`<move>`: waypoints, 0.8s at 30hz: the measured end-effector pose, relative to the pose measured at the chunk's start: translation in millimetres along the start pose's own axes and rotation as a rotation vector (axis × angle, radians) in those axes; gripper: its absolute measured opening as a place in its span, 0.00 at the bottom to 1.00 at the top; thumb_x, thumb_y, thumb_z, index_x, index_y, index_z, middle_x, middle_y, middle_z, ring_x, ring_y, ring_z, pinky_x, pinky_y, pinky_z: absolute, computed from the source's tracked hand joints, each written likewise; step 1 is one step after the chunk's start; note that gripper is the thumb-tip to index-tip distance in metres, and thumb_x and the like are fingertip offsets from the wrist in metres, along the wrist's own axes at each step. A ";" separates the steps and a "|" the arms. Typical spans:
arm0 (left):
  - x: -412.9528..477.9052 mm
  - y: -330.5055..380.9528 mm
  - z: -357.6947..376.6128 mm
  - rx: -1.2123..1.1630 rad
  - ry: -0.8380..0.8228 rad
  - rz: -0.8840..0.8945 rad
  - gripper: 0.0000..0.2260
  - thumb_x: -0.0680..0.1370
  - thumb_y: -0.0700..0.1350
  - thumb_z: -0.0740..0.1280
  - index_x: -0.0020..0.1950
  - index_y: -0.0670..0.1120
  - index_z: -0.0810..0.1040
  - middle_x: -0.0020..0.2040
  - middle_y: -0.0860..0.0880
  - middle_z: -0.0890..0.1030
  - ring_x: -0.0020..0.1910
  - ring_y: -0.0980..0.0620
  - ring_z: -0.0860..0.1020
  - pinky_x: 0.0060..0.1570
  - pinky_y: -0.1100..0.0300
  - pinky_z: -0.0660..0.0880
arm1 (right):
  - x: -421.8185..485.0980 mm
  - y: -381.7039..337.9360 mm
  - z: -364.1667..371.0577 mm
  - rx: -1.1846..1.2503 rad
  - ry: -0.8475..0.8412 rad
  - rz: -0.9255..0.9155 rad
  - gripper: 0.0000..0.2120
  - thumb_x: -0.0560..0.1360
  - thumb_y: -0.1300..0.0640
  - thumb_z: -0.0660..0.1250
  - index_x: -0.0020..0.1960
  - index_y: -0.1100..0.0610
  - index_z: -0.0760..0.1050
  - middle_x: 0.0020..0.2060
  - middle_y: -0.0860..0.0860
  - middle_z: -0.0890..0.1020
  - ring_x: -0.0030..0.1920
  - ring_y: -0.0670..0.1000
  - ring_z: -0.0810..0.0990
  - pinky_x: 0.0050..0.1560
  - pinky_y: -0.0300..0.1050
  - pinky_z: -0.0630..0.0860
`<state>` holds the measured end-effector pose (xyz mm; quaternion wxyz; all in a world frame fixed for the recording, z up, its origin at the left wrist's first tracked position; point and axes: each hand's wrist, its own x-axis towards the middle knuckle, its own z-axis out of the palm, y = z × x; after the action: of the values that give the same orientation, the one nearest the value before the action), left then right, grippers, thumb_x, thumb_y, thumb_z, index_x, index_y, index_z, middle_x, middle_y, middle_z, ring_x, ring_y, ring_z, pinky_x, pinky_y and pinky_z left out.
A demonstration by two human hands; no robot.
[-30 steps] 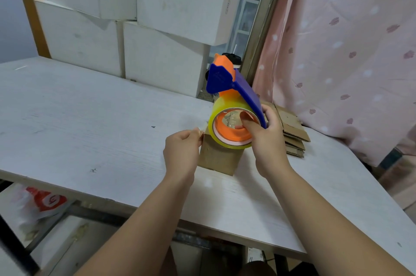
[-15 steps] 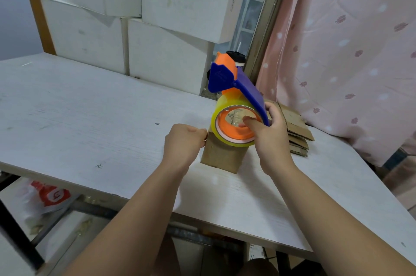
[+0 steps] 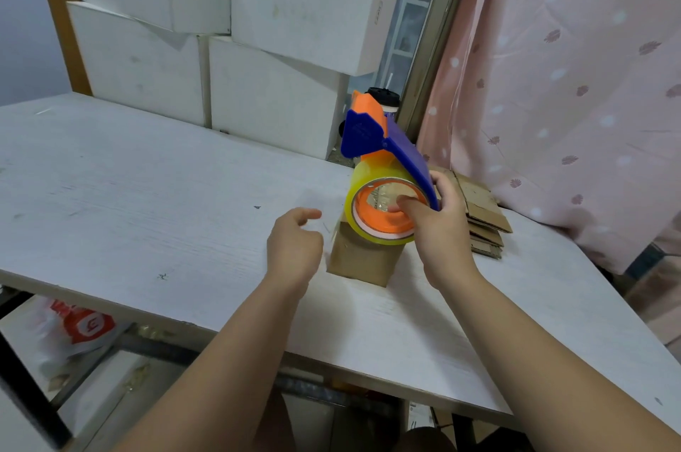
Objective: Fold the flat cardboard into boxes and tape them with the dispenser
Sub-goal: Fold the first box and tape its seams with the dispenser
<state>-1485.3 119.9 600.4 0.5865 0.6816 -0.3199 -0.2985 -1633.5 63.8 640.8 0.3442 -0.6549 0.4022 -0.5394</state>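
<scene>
ME: Clamped on the tape dispenser (image 3: 372, 134) is my right hand (image 3: 442, 230), thumb hooked into the orange core of the tape roll (image 3: 383, 171), the other fingers round the back of the blue handle.

MATE: And the box?

ME: The small brown box (image 3: 361, 263) stands on the table (image 3: 147, 193) right under the roll, which looks to be touching its top. The flat cardboard (image 3: 482, 216) lies stacked just behind my right hand.

MATE: Your left hand?

ME: My left hand (image 3: 294, 249) is just beside the box's left face, not touching it. The fingers are loosely curled, forefinger sticking out, holding nothing I can see — though clear tape would hardly show.

MATE: How do you lay this strip well?

ME: I'd judge it wants the left hand flat on the box so it can't skate. Press the roll down, draw it straight across the top, then tip the wrist so the cutter bites clean.

MATE: And your pose?

ME: My right wrist is cocked, with the dispenser's orange nose pointing up and away from me. Both forearms reach in over the near table edge.
</scene>
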 end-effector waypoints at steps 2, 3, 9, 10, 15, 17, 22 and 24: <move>-5.5 -7.9 -1.4 -0.095 0.052 0.126 0.20 0.79 0.33 0.56 0.62 0.52 0.77 0.64 0.53 0.76 0.59 0.58 0.73 0.45 0.73 0.70 | 0.4 0.1 -0.2 -0.007 -0.011 -0.005 0.18 0.72 0.63 0.69 0.48 0.39 0.72 0.38 0.32 0.78 0.43 0.36 0.78 0.41 0.42 0.78; -8.4 -11.3 -0.2 -0.144 0.036 0.177 0.19 0.80 0.35 0.55 0.63 0.52 0.77 0.63 0.54 0.77 0.61 0.58 0.73 0.52 0.70 0.71 | 0.7 0.7 -0.4 -0.006 -0.012 -0.004 0.18 0.72 0.63 0.69 0.48 0.39 0.72 0.38 0.31 0.78 0.43 0.34 0.77 0.41 0.41 0.78; -27.9 -18.8 6.3 -0.032 -0.281 0.300 0.27 0.76 0.63 0.51 0.70 0.54 0.71 0.64 0.56 0.76 0.65 0.56 0.72 0.61 0.61 0.72 | 1.3 2.5 0.9 -0.010 0.009 -0.001 0.18 0.72 0.62 0.70 0.47 0.38 0.71 0.37 0.28 0.77 0.41 0.30 0.76 0.39 0.40 0.77; -27.5 -19.5 4.6 0.102 -0.281 0.319 0.28 0.76 0.63 0.52 0.72 0.53 0.68 0.67 0.54 0.75 0.66 0.55 0.71 0.64 0.58 0.71 | 1.1 2.5 1.5 -0.012 0.010 0.000 0.18 0.72 0.61 0.70 0.47 0.38 0.71 0.37 0.27 0.76 0.41 0.30 0.76 0.39 0.40 0.77; -24.0 -21.9 1.5 0.416 -0.151 0.310 0.32 0.76 0.60 0.63 0.76 0.51 0.59 0.75 0.50 0.63 0.73 0.50 0.62 0.66 0.58 0.63 | 0.0 1.5 2.8 -0.009 0.015 0.006 0.19 0.72 0.60 0.70 0.45 0.35 0.72 0.38 0.27 0.76 0.42 0.30 0.76 0.39 0.39 0.77; -29.1 -19.9 4.6 0.244 -0.088 0.474 0.34 0.74 0.58 0.66 0.76 0.51 0.58 0.74 0.53 0.65 0.71 0.56 0.64 0.61 0.67 0.62 | -0.5 1.4 2.4 -0.009 0.013 0.002 0.20 0.72 0.60 0.70 0.45 0.33 0.72 0.38 0.28 0.76 0.43 0.30 0.76 0.39 0.40 0.78; -34.5 -19.4 19.6 0.155 -0.025 0.652 0.28 0.75 0.52 0.67 0.73 0.47 0.66 0.65 0.52 0.75 0.62 0.58 0.73 0.58 0.71 0.68 | 1.9 1.0 -0.5 -0.007 -0.020 0.023 0.17 0.72 0.61 0.70 0.46 0.37 0.72 0.37 0.29 0.78 0.42 0.33 0.78 0.42 0.44 0.80; -34.0 -18.2 21.0 0.151 0.006 0.665 0.25 0.75 0.53 0.66 0.70 0.47 0.70 0.62 0.54 0.77 0.58 0.60 0.73 0.55 0.75 0.67 | 4.9 -1.1 -3.2 -0.007 -0.045 0.047 0.16 0.71 0.60 0.71 0.46 0.39 0.73 0.38 0.34 0.80 0.42 0.40 0.80 0.44 0.46 0.81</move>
<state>-1521.2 135.8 580.7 0.6004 0.5825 -0.5441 -0.0645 -1636.0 59.9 644.4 0.3636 -0.6584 0.4115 -0.5148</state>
